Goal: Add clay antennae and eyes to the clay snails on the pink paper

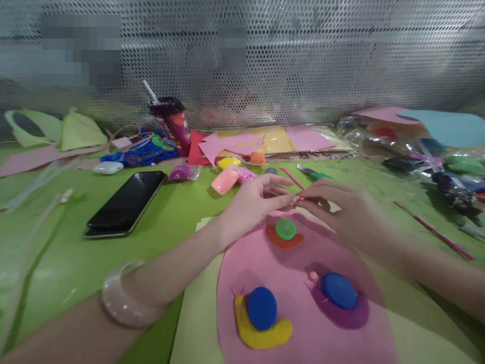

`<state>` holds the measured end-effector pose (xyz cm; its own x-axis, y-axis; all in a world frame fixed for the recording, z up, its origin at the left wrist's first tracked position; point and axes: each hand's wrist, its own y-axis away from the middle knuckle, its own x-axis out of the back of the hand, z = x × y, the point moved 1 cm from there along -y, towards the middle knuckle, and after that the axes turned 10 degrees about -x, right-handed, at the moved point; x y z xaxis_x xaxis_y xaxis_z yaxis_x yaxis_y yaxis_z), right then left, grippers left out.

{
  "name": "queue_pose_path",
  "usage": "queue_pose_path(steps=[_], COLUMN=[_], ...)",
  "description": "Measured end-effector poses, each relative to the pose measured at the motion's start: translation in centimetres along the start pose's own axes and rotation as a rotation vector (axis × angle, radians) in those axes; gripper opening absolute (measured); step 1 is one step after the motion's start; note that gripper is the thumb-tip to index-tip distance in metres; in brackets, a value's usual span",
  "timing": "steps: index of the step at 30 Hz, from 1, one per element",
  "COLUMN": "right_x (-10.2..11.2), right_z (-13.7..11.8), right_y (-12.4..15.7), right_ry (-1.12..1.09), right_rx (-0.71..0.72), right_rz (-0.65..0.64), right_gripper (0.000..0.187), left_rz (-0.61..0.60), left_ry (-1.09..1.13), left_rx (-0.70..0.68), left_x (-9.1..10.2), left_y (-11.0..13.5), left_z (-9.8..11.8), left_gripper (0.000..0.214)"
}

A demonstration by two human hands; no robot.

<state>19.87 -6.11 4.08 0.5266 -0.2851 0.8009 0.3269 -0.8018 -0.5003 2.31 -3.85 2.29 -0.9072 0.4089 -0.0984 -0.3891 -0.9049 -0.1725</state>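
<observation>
My left hand (254,203) and my right hand (343,205) meet above the top of a pink paper shape (242,273). Their fingertips pinch a tiny piece of pink clay (299,199) between them. Just below is an orange clay snail (282,241) with a green disc for a shell. Lower on the paper lie a yellow clay snail (261,339) and a purple clay snail (354,314), both with blue discs. A small pink ball (313,275) sits by the purple one's head.
Left are a black phone (127,202) and a tilted drink cup (174,121) with a straw. Bagged clay (224,181), a pink stick (292,178) and a cutter (312,173) lie beyond my hands. A thin brush (434,231) rests right. Perforated metal (265,60) closes the back.
</observation>
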Motion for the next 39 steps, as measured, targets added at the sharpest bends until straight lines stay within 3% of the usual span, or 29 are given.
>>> queue_pose_path(steps=[12,21,30,39], right_x=[0.13,-0.02,-0.11,-0.41], right_z=[-0.37,-0.19,-0.04,-0.21], right_y=[-0.12,0.08,0.01,0.20], right_ry=[-0.070,-0.040,-0.109,-0.086], right_rx=[-0.003,0.105,-0.072,-0.007], right_rz=[0.002,0.024,-0.024,0.009], right_gripper=[0.009,0.008,0.007,0.009], left_rz=[-0.006,-0.039,-0.044,-0.059], left_ry=[0.020,0.043,0.006,0.029], left_rx=[-0.001,-0.016,-0.026,-0.040], left_x=[-0.05,-0.07,-0.04,0.03], left_y=[0.04,0.12,0.06,-0.01], left_z=[-0.14,-0.33,-0.41,-0.61], left_gripper=[0.022,0.019,0.021,0.021])
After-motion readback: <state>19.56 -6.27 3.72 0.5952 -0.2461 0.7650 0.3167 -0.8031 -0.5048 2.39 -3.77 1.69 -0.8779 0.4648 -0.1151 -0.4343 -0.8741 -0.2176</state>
